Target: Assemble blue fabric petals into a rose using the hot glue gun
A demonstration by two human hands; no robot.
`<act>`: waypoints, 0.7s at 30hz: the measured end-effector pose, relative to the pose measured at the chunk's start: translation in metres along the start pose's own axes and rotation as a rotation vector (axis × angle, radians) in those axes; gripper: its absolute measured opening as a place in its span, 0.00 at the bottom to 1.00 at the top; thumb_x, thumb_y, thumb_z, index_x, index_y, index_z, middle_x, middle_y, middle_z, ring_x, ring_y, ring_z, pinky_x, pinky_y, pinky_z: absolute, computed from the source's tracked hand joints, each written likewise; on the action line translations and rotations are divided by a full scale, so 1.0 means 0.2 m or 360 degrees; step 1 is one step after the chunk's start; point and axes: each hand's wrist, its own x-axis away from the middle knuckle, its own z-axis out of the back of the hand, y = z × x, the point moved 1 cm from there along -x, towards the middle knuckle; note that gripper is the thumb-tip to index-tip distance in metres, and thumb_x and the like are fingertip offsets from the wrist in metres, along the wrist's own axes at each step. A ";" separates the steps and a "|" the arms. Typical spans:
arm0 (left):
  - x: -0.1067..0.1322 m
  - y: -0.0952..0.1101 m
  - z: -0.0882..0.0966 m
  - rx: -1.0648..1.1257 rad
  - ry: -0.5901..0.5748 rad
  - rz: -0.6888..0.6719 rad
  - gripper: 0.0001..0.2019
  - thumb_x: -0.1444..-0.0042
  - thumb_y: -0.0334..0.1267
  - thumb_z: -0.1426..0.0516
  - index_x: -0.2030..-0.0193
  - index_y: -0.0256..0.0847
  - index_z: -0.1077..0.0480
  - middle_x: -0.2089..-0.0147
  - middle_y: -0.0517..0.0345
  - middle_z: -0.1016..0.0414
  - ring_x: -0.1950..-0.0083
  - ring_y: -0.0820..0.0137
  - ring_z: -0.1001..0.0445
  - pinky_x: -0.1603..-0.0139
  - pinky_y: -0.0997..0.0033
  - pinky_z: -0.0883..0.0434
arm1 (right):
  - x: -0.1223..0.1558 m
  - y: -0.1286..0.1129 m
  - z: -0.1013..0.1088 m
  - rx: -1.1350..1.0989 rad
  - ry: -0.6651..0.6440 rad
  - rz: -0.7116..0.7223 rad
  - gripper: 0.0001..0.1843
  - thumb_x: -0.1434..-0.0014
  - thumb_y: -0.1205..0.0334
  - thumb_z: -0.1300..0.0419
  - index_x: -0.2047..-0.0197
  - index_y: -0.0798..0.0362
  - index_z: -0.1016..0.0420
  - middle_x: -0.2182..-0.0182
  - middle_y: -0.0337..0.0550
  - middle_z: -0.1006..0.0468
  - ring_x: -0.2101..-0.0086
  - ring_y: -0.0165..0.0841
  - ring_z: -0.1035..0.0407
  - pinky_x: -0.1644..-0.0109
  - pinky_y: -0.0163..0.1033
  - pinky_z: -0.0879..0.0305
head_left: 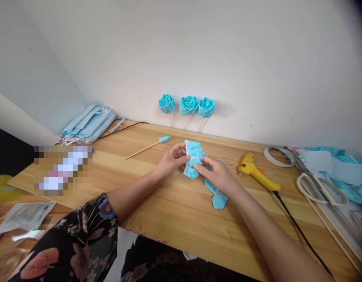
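Both hands meet over the middle of the wooden table (175,219). My left hand (171,159) and my right hand (218,174) pinch a strip of folded blue mask petals (193,158) from either side, fingers closed on it. Under my right hand lie more folded blue pieces (218,199). A wooden stick with a small blue tip (147,147) rests just left of my left hand. Three finished blue fabric roses on sticks (187,106) lean against the wall behind.
A yellow glue gun (256,172) with a black cord lies to the right, then a white tape roll (279,156), white-handled scissors (319,188) and blue scraps (342,168). A stack of blue face masks (88,124) sits far left. A blurred patch covers the left edge.
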 end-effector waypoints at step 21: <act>0.02 0.02 -0.04 -0.0068 -0.0209 0.0062 0.26 0.53 0.45 0.32 0.52 0.38 0.36 0.64 0.57 0.28 0.70 0.75 0.29 0.71 0.75 0.31 | 0.00 0.02 0.01 0.0128 0.0120 -0.0069 0.16 0.41 0.49 0.44 0.73 0.52 0.31 0.76 0.38 0.30 0.72 0.32 0.37 0.68 0.36 0.41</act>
